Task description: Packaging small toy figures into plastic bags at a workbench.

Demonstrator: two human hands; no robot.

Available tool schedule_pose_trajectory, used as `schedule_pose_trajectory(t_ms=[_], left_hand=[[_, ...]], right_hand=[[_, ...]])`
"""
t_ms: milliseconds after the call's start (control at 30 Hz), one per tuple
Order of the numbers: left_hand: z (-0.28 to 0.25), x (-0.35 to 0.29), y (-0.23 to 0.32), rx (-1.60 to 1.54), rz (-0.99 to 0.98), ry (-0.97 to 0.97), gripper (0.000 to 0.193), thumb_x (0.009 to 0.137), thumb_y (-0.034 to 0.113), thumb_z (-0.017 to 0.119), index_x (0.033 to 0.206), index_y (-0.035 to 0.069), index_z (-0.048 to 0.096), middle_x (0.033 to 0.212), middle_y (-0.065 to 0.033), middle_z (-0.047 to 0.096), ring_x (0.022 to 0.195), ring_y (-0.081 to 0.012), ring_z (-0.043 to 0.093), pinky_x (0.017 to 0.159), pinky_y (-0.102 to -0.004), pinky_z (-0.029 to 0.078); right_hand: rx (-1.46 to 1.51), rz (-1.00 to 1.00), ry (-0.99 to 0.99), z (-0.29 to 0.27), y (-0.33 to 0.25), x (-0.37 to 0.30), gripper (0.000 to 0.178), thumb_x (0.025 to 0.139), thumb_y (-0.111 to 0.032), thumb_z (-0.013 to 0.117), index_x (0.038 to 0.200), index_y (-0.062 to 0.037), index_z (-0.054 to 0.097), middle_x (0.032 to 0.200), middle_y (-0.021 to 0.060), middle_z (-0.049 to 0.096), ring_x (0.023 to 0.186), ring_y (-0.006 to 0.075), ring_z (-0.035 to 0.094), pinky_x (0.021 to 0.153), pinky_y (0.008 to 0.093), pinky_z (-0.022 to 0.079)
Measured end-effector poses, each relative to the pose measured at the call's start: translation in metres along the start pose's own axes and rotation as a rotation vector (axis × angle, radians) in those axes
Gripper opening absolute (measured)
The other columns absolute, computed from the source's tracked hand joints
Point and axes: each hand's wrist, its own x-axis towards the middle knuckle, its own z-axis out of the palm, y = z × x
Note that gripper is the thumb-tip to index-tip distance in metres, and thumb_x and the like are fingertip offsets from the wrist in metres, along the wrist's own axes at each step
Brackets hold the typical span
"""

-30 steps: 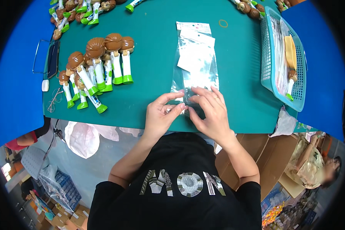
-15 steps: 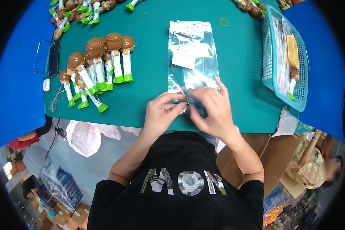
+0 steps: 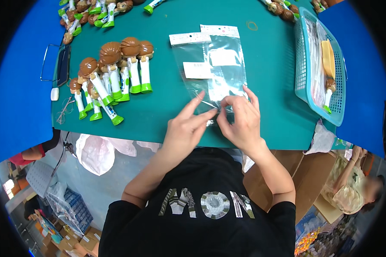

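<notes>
Two clear plastic bags with white header strips and white labels lie overlapping in front of me. The left bag [image 3: 192, 55] slants out to the left, and the right bag [image 3: 227, 43] lies straighter beneath or beside it. My left hand [image 3: 186, 130] touches the left bag's near end, index finger and thumb spread apart. Beside it, my right hand [image 3: 242, 122] pinches the near edge of the bags between thumb and bent index finger; exactly which layer is caught is hard to see. Some of the near edges hide behind my fingers.
Left of the bags lies a group of brown-haired doll-headed dispensers [image 3: 111, 73] with green bases. More dispensers [image 3: 92, 13] heap at the far left. A turquoise basket [image 3: 299, 64] stands on the right. Glasses [image 3: 65, 110] and a phone [image 3: 63, 64] lie by the left edge. A rubber band [image 3: 252, 26] is farther back.
The left bag has swung out leftward from the stack, and its header is now separate. My left hand has gone from a pinch to spread fingers. My right hand stays near the bags' edge.
</notes>
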Motion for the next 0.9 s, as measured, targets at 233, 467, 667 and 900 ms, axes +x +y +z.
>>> schedule_pose_trajectory(t_ms=[233,467,667,900], left_hand=[[0.014,0.002,-0.017,0.185,0.187,0.233,0.027,0.078,-0.002,0.063,0.105,0.003,0.065,0.116,-0.0154,0.056,0.073,-0.0182,0.062,0.065,-0.0293,0.052],[0.019,0.006,-0.012,0.052,0.109,0.273,0.029,0.076,-0.007,0.059,0.104,0.0,0.062,0.114,-0.0138,0.056,0.078,-0.0288,0.064,0.066,-0.0359,0.052],[0.031,-0.002,-0.034,-0.025,-0.019,0.093,0.047,0.081,0.009,0.059,0.127,0.003,0.05,0.143,-0.0216,0.032,0.128,-0.0349,0.036,0.102,-0.0443,0.032],[0.024,0.007,-0.021,-0.249,-0.159,0.123,0.041,0.078,0.0,0.061,0.119,-0.002,0.054,0.133,-0.0218,0.045,0.1,-0.0265,0.061,0.081,-0.0345,0.048]], right_hand=[[-0.015,-0.04,-0.053,-0.009,-0.004,0.002,0.023,0.065,0.008,0.062,0.08,-0.0061,0.052,0.075,0.0005,0.058,0.069,0.0183,0.059,0.088,0.0405,0.044],[0.197,0.02,-0.031,0.0,-0.006,0.037,0.019,0.069,0.002,0.066,0.087,-0.0017,0.06,0.083,0.0106,0.059,0.071,0.0223,0.06,0.068,0.0299,0.047],[0.508,0.185,-0.325,0.075,-0.052,0.08,0.039,0.074,-0.015,0.072,0.102,-0.0027,0.049,0.091,0.0156,0.062,0.068,0.028,0.061,0.062,0.0358,0.049],[0.61,0.388,-0.466,0.106,-0.04,0.101,0.037,0.074,-0.012,0.071,0.102,-0.0044,0.048,0.089,0.0178,0.061,0.067,0.0217,0.064,0.055,0.0323,0.051]])
